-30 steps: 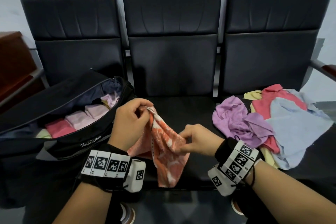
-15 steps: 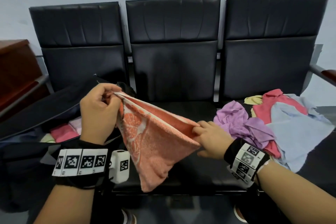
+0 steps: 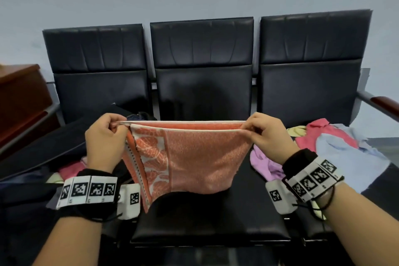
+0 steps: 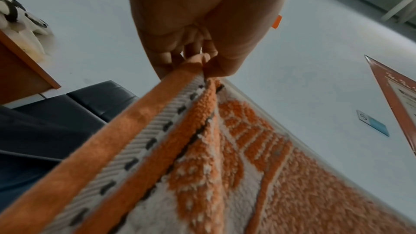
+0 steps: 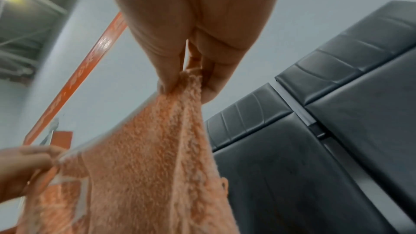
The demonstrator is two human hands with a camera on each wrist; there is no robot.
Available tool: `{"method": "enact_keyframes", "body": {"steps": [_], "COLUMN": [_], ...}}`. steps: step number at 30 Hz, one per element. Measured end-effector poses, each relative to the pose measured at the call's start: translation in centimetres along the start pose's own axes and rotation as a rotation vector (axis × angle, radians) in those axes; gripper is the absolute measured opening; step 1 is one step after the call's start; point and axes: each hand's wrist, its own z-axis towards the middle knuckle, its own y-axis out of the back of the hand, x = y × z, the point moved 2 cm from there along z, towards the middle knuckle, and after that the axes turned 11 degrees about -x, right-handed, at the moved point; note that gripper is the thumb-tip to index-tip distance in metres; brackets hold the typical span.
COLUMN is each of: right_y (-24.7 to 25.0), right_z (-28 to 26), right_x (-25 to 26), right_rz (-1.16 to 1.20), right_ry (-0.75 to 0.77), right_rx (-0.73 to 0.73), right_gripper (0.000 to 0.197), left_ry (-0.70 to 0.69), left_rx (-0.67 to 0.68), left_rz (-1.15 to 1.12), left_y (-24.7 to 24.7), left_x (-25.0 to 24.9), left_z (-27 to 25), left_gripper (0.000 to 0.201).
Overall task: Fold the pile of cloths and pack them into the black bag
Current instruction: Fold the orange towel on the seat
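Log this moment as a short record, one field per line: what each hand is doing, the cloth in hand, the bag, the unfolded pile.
left hand: pinches the left top corner of the orange towel
right hand: pinches the right top corner
orange towel: doubled over, top edges stretched level, hanging above the middle seat
black bag: open on the left seat, pink cloths inside
unfolded pile: purple, pink, light blue and yellow cloths on the right seat
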Motion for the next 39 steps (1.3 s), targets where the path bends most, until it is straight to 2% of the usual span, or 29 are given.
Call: {"method": "enact_keyframes", "body": {"steps": [7,13,18,23,27,29,34,36,39], "right_y": [1.9,4.3,5.8,3.5,0.6,-0.1,0.6,1.1,1.3], "right_z": [-0.6,-0.4,-0.3,1.8,3.9,5.2,7.5,6.7,3.8], "right_x": [1.3,3.5,4.3,1.5,-1.9,-2.7,-2.5,-2.2,-2.2], "right_rz": [-0.085,-0.070,0.090,0.062,-0.024,-0.048,0.060,0.144,0.252], "right_ry": [0.052,0.024,-0.019,-0.061,-0.155,-0.186,-0.163,-0.153,-0.188], "right_rx": [-0.197,-0.131,-0.208,-0.222,-0.211,-0.216,-0.354,-0.367,-0.316], "right_gripper": [0.011,0.017,0.016,0.022,0.011,0.011,0.023,0.016,0.010], "left_ry": [-0.033,-0.137,-0.163,-0.110,-0.010,-0.003,-0.145,-0.166,-0.192], "left_rx": [0.035,0.001,0.045,0.196,0.304,0.273,0.077,0.064,0.139], "left_rz": [-0.007,-0.017,0.013,0.105,0.162,0.130,-0.005,-0.061,-0.064], "left_y": [1.2,4.0,5.1,1.3,-3.6,-5.0,-5.2,-4.4,-3.2], "left_x": [-2.3,-4.8,-5.0,-2.3,-0.1,-0.1,-2.1,-2.2,-1.1], "left_z": [-0.9,-1.1,-0.8,0.2,0.8,1.6,4.4,4.3,2.7], "left_gripper": [0.025,0.027,0.025,0.026,0.020,0.020,0.025,0.024,0.025]}}
